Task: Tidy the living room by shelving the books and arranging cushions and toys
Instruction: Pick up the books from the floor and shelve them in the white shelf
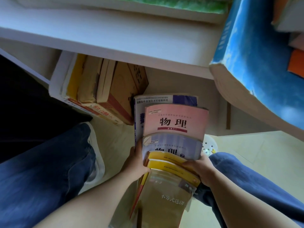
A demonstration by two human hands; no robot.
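Observation:
I hold a fanned stack of textbooks (174, 122) in front of a low white shelf (115, 51). The pink physics book is on top, with a pale blue one, two yellow ones and a tan one (164, 199) overlapping toward me. My left hand (136, 163) grips the stack's left edge. My right hand (200, 168) grips its right side, thumb on a yellow cover. Inside the lower compartment, several books (98, 89) lean at the left.
A thick blue book (256, 66) juts out over the shelf's edge at the upper right, with orange books behind it. My knees in blue jeans flank the stack, white shoes on the pale tiled floor (256, 145). A green item lies on the shelf top.

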